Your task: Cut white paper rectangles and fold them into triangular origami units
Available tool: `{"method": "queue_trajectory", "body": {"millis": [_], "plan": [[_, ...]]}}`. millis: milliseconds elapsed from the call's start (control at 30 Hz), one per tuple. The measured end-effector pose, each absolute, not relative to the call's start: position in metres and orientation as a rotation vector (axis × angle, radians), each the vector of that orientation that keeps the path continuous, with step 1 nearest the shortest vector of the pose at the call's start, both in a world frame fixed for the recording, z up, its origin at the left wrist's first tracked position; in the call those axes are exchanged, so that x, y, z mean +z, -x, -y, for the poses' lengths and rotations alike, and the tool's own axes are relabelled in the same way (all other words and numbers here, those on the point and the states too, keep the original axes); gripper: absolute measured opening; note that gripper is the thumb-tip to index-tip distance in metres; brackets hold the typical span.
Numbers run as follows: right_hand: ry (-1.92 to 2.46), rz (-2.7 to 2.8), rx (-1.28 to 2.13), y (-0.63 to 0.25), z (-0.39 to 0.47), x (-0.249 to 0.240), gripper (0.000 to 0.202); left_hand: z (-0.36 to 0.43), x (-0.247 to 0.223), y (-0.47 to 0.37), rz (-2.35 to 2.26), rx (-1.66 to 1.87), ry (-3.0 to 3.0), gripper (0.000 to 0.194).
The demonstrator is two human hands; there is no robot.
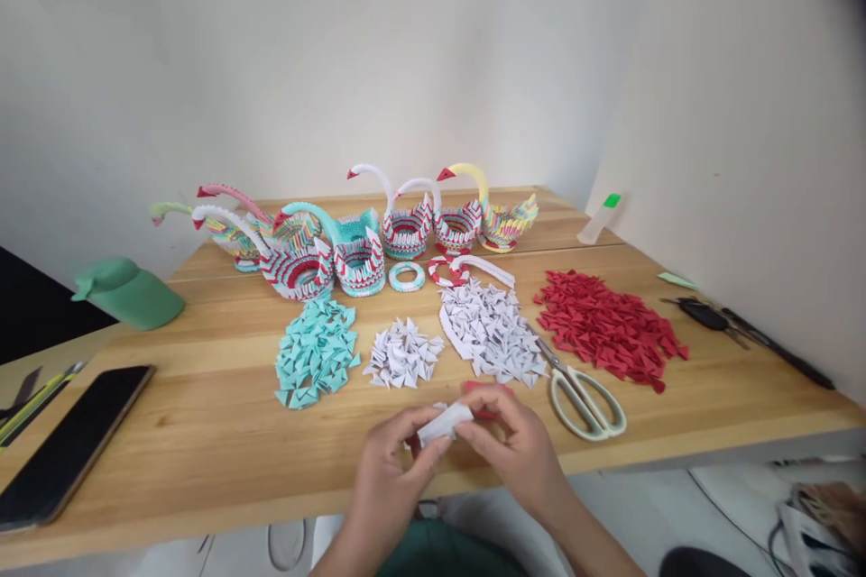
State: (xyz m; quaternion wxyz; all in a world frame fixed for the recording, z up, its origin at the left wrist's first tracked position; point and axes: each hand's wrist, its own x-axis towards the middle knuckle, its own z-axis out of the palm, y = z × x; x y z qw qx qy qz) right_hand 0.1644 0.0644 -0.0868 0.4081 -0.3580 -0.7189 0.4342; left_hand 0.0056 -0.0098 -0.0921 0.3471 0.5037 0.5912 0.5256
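Note:
Between my two hands, at the table's front edge, is a small folded strip of white paper (444,425). My left hand (399,460) pinches its left end between thumb and fingers. At the other end, my right hand (518,442) grips it the same way. Something red (482,389) lies on the table behind my right fingers, mostly hidden. Just beyond my hands are a small pile of white paper triangles (406,354) and a larger white pile (493,334). Scissors (587,397) with pale handles lie right of my right hand, blades toward the larger white pile.
Turquoise triangles (317,352) are heaped at left, red triangles (605,325) at right. Several folded-paper swans (358,257) stand behind, near two paper rings, one a turquoise-and-white ring (406,277). A phone (74,446) and green jug (128,293) are left; keys (704,314) lie right.

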Motion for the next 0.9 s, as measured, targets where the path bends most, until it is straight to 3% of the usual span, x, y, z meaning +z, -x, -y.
{"method": "queue_trajectory", "body": {"millis": [100,233,900], "plan": [[0.975,1.739,1.198,-0.1639,-0.0614,-0.0906,0.030,0.0086,-0.0860,-0.0064,-1.572,1.344,-1.360,0.014],[0.973,1.700,1.375,-0.1630,-0.0605,-0.0885,0.019,0.0085,-0.0859,-0.0048,-1.546,1.345,-1.341,0.015],[1.035,1.638,1.354,-0.1559,-0.0574,-0.0898,0.024,0.0047,-0.0880,-0.0082,-1.470,1.411,-1.066,0.019]]}}
